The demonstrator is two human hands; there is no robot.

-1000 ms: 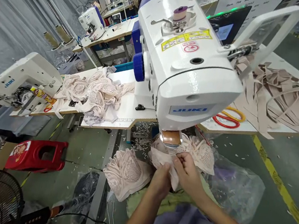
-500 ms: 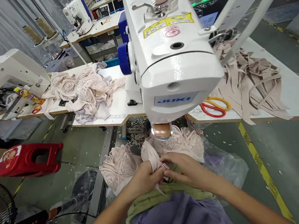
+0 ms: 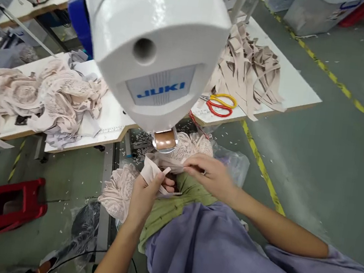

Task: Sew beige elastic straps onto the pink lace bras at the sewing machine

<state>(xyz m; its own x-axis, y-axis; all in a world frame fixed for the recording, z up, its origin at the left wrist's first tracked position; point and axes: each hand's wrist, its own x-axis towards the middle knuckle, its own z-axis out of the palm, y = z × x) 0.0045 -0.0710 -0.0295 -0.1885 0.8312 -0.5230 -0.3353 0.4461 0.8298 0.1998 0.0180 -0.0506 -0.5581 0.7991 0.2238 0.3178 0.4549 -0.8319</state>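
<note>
Right, we have the beige strap (image 3: 161, 166) pinched between our 2 hands just under the sewing machine (image 3: 153, 49), left hand (image 3: 146, 189) gripping its folded end and right hand (image 3: 212, 175) nipping the other, so we'd judge keeping it taut and flat matters most.

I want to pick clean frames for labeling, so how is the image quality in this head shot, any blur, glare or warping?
Head view: the right hand is slightly motion-blurred, the left hand sharper; the sewing machine head looms large and bulges from wide-angle distortion, with soft glare on its white casing; table edge lines bend; lighting is even and shadows are faint.
</note>
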